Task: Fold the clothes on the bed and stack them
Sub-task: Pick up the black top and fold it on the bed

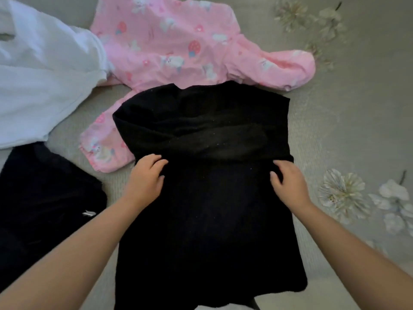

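The black top (207,175) is lying flat on the bed (348,108) with its sleeves crossed over the chest, so it appears ready for a crosswise fold. The left hand (146,177) and right hand (288,182) are gripping its side edges with curled fingers. The pink pajamas (178,50), white garment (40,77) and dark garment (44,198) are waiting unfolded alongside.

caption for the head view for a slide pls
Both hands, left and right, grip a black sweater mid-fold on the bed.
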